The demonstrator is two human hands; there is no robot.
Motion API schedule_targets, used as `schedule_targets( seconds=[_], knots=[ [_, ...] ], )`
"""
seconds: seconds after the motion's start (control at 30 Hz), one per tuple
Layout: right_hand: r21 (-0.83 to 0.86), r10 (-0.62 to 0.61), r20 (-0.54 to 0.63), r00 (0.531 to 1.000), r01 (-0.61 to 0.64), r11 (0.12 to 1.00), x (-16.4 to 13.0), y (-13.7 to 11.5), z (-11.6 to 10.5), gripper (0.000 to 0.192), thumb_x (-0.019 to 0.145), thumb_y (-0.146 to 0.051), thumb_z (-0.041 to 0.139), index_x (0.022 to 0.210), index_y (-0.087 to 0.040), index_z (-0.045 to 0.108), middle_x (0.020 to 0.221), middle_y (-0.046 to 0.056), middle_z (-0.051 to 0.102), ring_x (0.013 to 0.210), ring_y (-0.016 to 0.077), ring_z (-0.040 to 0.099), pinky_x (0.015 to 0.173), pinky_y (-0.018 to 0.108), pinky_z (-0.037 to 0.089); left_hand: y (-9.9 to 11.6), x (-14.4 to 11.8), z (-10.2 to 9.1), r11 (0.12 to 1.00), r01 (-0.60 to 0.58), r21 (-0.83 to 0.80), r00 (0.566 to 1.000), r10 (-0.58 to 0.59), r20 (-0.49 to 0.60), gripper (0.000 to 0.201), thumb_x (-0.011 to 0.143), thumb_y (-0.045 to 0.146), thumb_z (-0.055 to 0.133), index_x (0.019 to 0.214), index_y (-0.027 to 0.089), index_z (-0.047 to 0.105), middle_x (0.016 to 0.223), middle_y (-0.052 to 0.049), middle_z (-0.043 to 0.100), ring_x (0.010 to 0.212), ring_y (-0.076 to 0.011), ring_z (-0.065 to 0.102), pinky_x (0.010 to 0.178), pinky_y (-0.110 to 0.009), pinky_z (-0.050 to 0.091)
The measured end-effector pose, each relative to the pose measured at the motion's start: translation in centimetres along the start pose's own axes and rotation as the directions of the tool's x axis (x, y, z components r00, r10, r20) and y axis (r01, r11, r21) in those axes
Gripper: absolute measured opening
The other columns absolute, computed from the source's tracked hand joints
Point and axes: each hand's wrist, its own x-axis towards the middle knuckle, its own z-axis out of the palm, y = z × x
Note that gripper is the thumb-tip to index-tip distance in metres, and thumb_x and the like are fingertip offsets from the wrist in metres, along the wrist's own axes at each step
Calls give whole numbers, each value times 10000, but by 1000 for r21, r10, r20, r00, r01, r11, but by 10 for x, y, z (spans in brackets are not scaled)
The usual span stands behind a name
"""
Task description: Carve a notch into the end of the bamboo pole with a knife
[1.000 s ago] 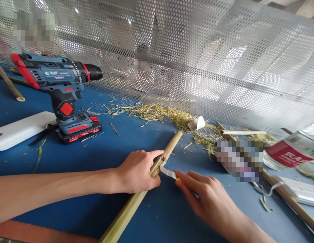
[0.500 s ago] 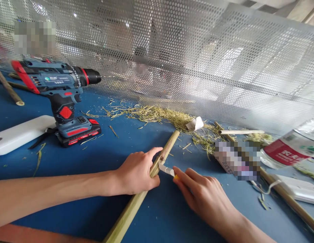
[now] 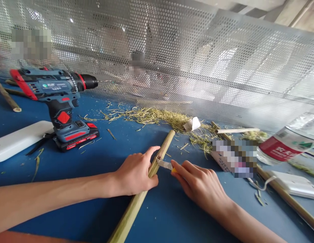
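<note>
A peeled, pale green wooden stick (image 3: pixel 133 212) slants up from the bottom edge across the blue table. My left hand (image 3: pixel 136 172) is closed around its middle, thumb on the near side and index finger stretched along the far side. In my right hand (image 3: pixel 201 180) is a utility knife (image 3: pixel 165 164), its yellow handle mostly hidden by the fingers. The blade's tip touches the stick at a dark knot (image 3: pixel 158 158), just beyond my left thumb.
A cordless drill (image 3: pixel 63 116) stands at left beside a white power bank (image 3: pixel 22 140). Shavings (image 3: pixel 157 116) lie along the perforated metal screen (image 3: pixel 172 67). At right are a small box (image 3: pixel 222 158), another stick (image 3: pixel 281 189), a white power strip (image 3: pixel 293 184) and a plastic bottle (image 3: pixel 283 148).
The view has shifted slightly. The blade stays at the knot, with both hands in nearly the same place on stick and knife.
</note>
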Motion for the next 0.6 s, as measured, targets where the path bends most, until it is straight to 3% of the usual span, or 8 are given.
schedule_targets(
  seconds=[0.17,0.4,0.6],
  knots=[
    [62,-17,67,998,12,998,3,4,-2,479,1212,-388,351,1336,-174,761,810,25,702,519,127,629,497,324,294,0,0,1,1000,7,-19,1000,-7,-10,895,783,283,634,1637,206,378,598,104,628,550,-208,615,632,-335,371],
    [256,89,194,977,-138,957,4,11,-3,372,1165,-411,468,1352,-205,715,929,43,766,654,182,725,569,313,385,1,-1,1,999,25,-24,1000,-25,-13,743,841,340,657,1557,236,487,597,103,629,576,-211,629,645,-335,383],
    [269,128,275,953,-204,941,5,15,-2,359,1152,-450,509,977,-195,691,843,34,758,689,205,750,597,319,377,0,2,1,999,43,-5,999,-43,1,718,857,382,671,1541,186,581,615,77,680,602,-221,668,680,-340,423]
  ],
)
